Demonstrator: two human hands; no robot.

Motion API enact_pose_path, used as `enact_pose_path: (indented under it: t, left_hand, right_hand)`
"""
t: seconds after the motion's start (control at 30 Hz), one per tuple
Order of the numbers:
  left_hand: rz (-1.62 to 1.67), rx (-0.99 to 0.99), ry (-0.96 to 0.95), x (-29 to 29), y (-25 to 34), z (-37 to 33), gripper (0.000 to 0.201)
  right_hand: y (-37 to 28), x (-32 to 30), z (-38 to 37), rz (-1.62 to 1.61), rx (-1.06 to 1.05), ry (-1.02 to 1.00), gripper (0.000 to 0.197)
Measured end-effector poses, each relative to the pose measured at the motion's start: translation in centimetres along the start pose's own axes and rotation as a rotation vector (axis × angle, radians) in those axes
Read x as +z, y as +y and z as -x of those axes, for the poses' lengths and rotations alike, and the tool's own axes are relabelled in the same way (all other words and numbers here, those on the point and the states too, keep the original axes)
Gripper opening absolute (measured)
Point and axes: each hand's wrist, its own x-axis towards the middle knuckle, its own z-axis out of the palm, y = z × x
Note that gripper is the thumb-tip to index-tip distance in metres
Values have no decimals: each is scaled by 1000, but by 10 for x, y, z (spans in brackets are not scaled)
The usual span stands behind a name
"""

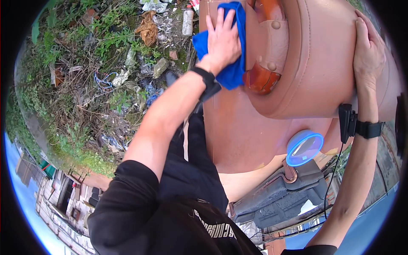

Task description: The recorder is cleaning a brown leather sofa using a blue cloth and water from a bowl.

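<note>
My left hand [224, 46] lies with fingers spread over a blue cloth [237, 63], pressing it onto the flat leather beside the armrest of a brown leather sofa [238, 131]. The outermost finger reaches onto the leather. Over the rounded outer edge of the padded leather part [325, 63] rests my right hand [369, 55], fingers stretched out and holding nothing; some fingertips are hidden. Between the hands, a glossy orange-brown trim piece [261, 80] and round studs are set into the armrest. A translucent bowl with a blue rim [305, 148] sits tilted in view on the sofa.
Weedy ground with litter [114, 85] lies to the left, with a plastic bottle [188, 21] and a crumpled brown rag [147, 29]. A dark grey cushioned seat [280, 197] stands at lower right. A black cable [329, 182] hangs from my right wrist's device.
</note>
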Motion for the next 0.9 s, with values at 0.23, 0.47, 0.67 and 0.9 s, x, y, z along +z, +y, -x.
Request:
enact_pose_path:
  t: [0.23, 0.47, 0.67, 0.9]
  left_hand:
    - [-74, -65, 17, 5, -3, -23, 51]
    - [119, -97, -193, -21, 59, 115, 48]
    - [218, -112, -268, -27, 63, 156, 51]
    - [139, -134, -100, -10, 17, 50, 66]
  right_hand:
    - [-10, 10, -7, -3, -230, 200, 42]
    - [5, 0, -5, 168, 1, 3, 39]
    - [3, 0, -3, 114, -24, 6, 39]
    - [2, -2, 1, 102, -32, -3, 37]
